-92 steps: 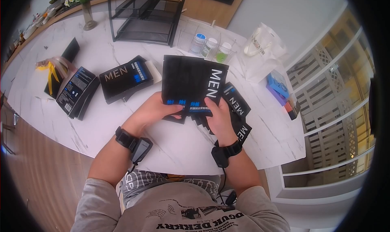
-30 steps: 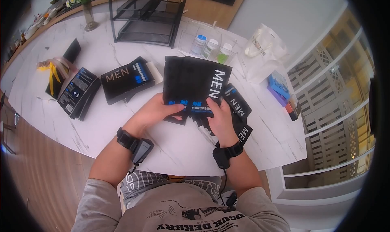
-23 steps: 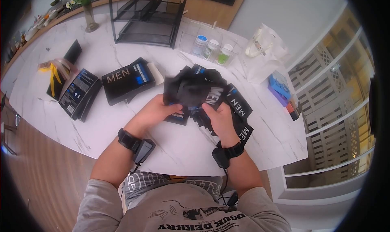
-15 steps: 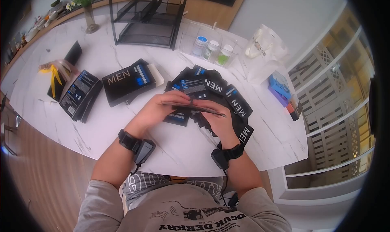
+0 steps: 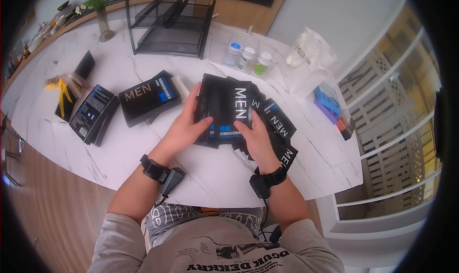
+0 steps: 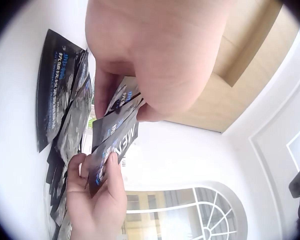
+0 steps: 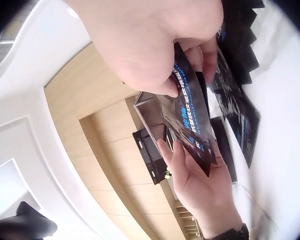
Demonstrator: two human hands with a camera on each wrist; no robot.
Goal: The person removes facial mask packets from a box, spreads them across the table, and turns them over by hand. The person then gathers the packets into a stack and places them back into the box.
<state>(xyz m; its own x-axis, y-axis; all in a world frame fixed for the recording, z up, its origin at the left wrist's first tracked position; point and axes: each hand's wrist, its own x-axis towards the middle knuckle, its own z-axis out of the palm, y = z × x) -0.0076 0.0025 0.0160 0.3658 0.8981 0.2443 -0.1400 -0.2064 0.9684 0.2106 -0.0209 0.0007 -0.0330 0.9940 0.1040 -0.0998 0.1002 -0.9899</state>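
Both hands hold a small overlapping bunch of black flat sachets (image 5: 222, 105) marked MEN in white, with blue print along the lower edge. My left hand (image 5: 187, 125) grips the left side, thumb across the front and fingers up along the edge. On the lower right, my right hand (image 5: 260, 141) pinches them with its thumb in front; its fingers wrap behind in the left wrist view. In the right wrist view the held sachets (image 7: 187, 115) slant between the two hands. Beneath and to the right, more sachets (image 5: 281, 122) lie fanned on the white marbled table (image 5: 210, 170).
A black MEN box (image 5: 148, 97) lies left of the hands, near more dark boxes (image 5: 93, 113) and a ribboned item (image 5: 67, 89). Behind stand a black mesh rack (image 5: 169, 29), a clear organizer with bottles (image 5: 246, 58) and a white bag (image 5: 311, 58). Small coloured boxes (image 5: 330, 105) sit right.
The held sachets tipped from facing the camera to edge-on, then came back up facing it. They now overlap more closely, and the left fingers have shifted up along their left edge.
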